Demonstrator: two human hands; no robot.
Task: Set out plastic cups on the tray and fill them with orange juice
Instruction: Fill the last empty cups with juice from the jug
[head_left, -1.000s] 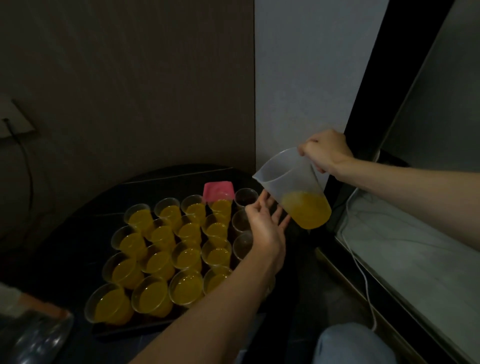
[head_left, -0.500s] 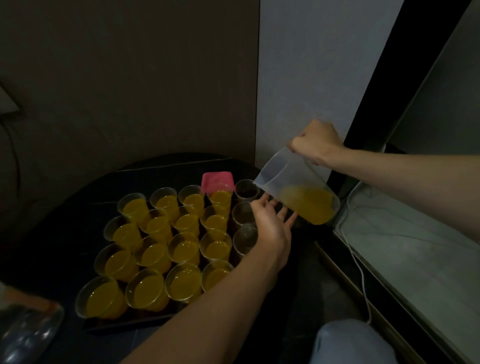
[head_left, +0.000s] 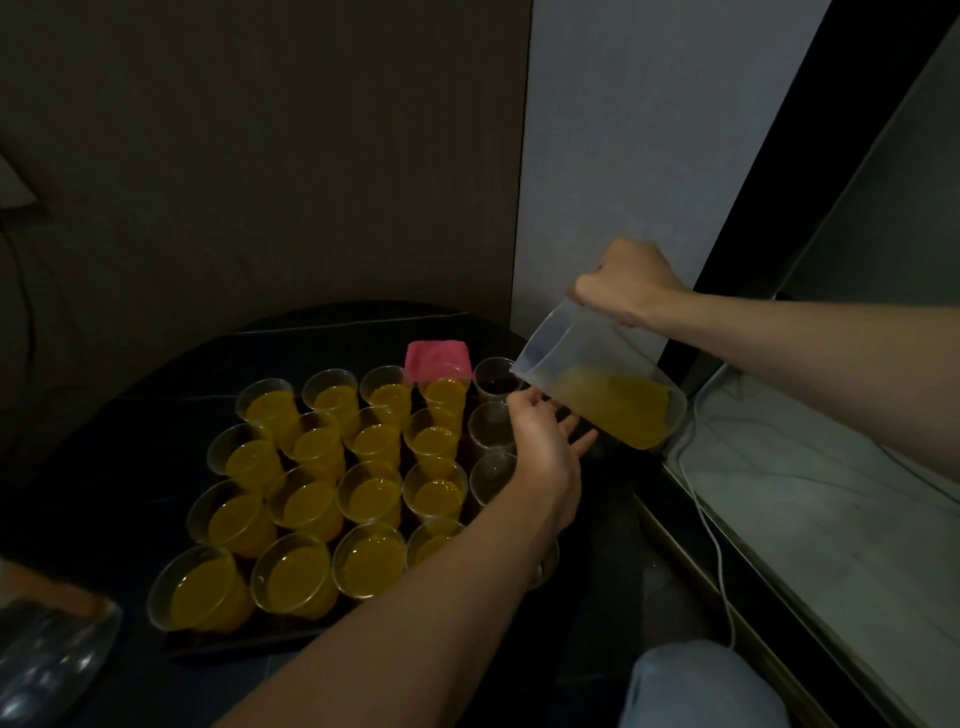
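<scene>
The person's right hand (head_left: 628, 280) is gripping the rim end of a translucent plastic jug (head_left: 597, 384), closed around it and tipping it so the spout is pointing down and left towards the tray. The orange juice (head_left: 618, 405) is pooling in the low side of the jug, filling roughly the bottom third. The left hand (head_left: 545, 447) is reaching in under the jug with its fingers spread and loose, gripping nothing, just beside the right-hand column of cups.

On the dark bench (head_left: 130, 415) a dark tray (head_left: 239, 642) is carrying clear plastic cups in rows. I am counting sixteen filled cups (head_left: 374, 493) holding juice, four across and four deep, though the forearm is covering part of the nearest one. Three empty cups (head_left: 491, 428) are standing in the column at the right, near the jug's spout. A pink lid-like piece (head_left: 439, 358) is sitting over the far cup of the fourth column. A clear plastic bag (head_left: 47, 670) is lying at the lower left corner
</scene>
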